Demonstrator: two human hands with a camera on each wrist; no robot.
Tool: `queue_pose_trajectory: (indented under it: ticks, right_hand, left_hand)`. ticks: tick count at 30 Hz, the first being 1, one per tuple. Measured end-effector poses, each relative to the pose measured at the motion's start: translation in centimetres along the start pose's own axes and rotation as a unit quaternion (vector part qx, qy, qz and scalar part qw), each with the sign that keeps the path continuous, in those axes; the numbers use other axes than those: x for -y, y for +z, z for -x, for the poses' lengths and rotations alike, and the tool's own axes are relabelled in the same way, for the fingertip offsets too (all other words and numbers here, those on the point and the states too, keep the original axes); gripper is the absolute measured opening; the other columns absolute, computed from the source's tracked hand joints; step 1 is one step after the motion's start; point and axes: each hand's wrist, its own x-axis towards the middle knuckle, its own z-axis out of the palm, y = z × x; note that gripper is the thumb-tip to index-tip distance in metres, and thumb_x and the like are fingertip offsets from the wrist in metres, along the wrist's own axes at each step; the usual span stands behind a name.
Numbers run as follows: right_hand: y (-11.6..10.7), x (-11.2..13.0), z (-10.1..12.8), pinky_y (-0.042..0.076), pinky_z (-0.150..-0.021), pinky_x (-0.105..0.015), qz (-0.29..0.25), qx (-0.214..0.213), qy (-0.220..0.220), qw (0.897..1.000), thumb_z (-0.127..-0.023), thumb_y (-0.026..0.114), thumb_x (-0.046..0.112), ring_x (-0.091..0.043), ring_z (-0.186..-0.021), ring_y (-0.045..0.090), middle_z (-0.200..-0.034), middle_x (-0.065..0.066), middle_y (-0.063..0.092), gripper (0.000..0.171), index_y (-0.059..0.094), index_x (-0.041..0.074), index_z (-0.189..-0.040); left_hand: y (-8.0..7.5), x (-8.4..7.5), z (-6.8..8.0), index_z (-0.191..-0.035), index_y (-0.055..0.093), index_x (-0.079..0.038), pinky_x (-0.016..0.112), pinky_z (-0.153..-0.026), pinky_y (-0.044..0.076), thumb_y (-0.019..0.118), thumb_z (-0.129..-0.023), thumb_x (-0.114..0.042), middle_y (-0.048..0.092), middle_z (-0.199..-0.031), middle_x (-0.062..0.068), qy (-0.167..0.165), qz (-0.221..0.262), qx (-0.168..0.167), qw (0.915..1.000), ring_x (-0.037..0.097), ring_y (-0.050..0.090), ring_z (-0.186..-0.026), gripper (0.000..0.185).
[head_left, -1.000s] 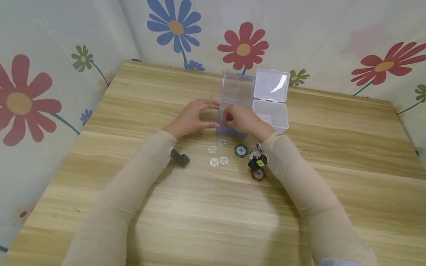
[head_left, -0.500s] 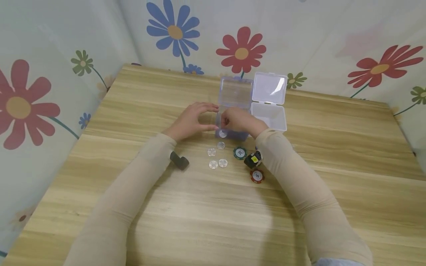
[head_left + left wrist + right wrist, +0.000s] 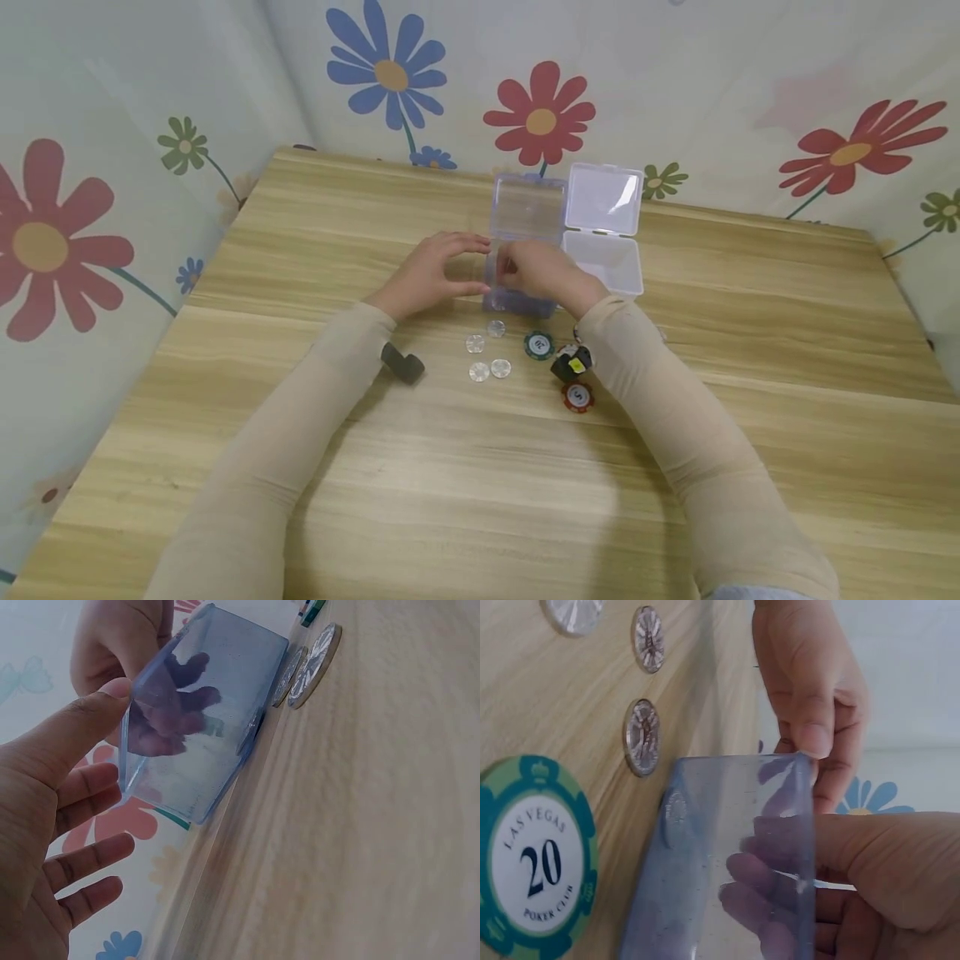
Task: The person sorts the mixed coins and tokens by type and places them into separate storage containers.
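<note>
Left hand (image 3: 431, 271) steadies the blue box (image 3: 517, 287) with its thumb only, fingers spread, right hand (image 3: 542, 271) fingers inside it; box could tip and spill its coin (image 3: 675, 817).

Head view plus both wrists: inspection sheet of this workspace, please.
Surface: wooden table, light grain.
Job's things: blue clear box, lid up; one clear coin inside; four clear coins in front.
Clutter: white box, open; green 20 chip; red chip.
Hands: left hand steadies the box with its thumb; right hand has fingers inside the box.
Cables: nothing seen.
Surroundings: flowered walls.
</note>
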Motion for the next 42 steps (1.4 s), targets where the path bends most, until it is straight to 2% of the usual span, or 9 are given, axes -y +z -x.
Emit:
queue_pose_trajectory:
  ticks: [4, 11, 21, 28, 42]
  right_hand:
    - [-0.3, 0.1, 0.6, 0.052, -0.087, -0.038, -0.018, -0.036, -0.01, 0.999, -0.091, 0.063, 0.017, -0.025, -0.09, 0.063, -0.096, -0.01, 0.071, 0.013, 0.067, 0.006, -0.097]
    - [-0.4, 0.0, 2.2, 0.052, -0.082, -0.037, -0.059, -0.104, -0.027, 0.992, -0.092, 0.062, 0.018, -0.023, -0.088, 0.062, -0.095, -0.01, 0.07, 0.016, 0.068, 0.006, -0.101]
    - [-0.2, 0.4, 4.8, 0.054, -0.079, -0.034, -0.097, -0.162, -0.07, 0.98, -0.094, 0.062, 0.018, -0.021, -0.087, 0.063, -0.095, -0.008, 0.069, 0.015, 0.067, 0.005, -0.101]
    - [1.1, 0.2, 6.5, 0.054, -0.075, -0.033, -0.114, -0.164, -0.095, 0.975, -0.093, 0.062, 0.017, -0.019, -0.085, 0.063, -0.094, -0.007, 0.068, 0.014, 0.067, 0.006, -0.1]
    - [4.6, 0.3, 8.3, 0.054, -0.073, -0.03, -0.104, -0.125, -0.134, 0.978, -0.089, 0.066, 0.013, -0.017, -0.08, 0.063, -0.089, -0.005, 0.068, 0.009, 0.068, 0.006, -0.095]
  left_hand:
    - [0.0, -0.1, 0.0, -0.13, 0.058, -0.009, 0.043, -0.119, 0.027, 0.078, -0.079, -0.033, 0.054, -0.142, 0.005, -0.003, 0.0, 0.001, 1.0, 0.024, 0.041, -0.138, 0.059]
    - [-0.1, -0.1, 0.0, -0.129, 0.059, -0.009, 0.043, -0.118, 0.027, 0.078, -0.079, -0.032, 0.054, -0.142, 0.005, 0.002, -0.001, 0.0, 1.0, 0.025, 0.042, -0.137, 0.059]
    - [-0.1, -0.1, 0.0, -0.13, 0.059, -0.01, 0.044, -0.119, 0.027, 0.078, -0.079, -0.034, 0.053, -0.143, 0.005, -0.008, -0.005, 0.002, 1.0, 0.024, 0.041, -0.138, 0.059]
    - [0.0, 0.0, -0.1, -0.13, 0.059, -0.01, 0.044, -0.119, 0.026, 0.078, -0.079, -0.034, 0.053, -0.143, 0.005, -0.003, -0.006, 0.001, 1.0, 0.025, 0.041, -0.138, 0.059]
    - [0.1, 0.2, 0.0, -0.129, 0.059, -0.009, 0.043, -0.119, 0.026, 0.078, -0.079, -0.034, 0.054, -0.142, 0.004, 0.002, -0.006, -0.004, 1.0, 0.025, 0.043, -0.137, 0.059]
